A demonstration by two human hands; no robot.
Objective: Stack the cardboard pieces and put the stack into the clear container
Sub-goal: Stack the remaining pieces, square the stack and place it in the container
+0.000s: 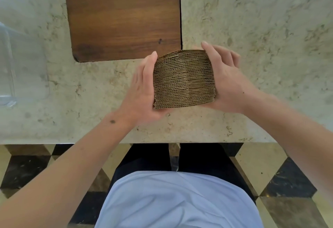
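A thick stack of corrugated cardboard pieces (183,79) is held above the marble table, its ridged edges facing me. My left hand (142,90) presses flat against the stack's left side, thumb up along the edge and palm under its near corner. My right hand (225,81) grips the right side, thumb on the top corner and fingers curled behind. The clear container (10,61) stands at the table's far left edge, partly out of view, well apart from the stack.
A dark wooden board (124,16) lies on the marble table (261,29) just beyond the stack. The table's front edge (162,142) runs below my wrists, with a checkered floor beneath.
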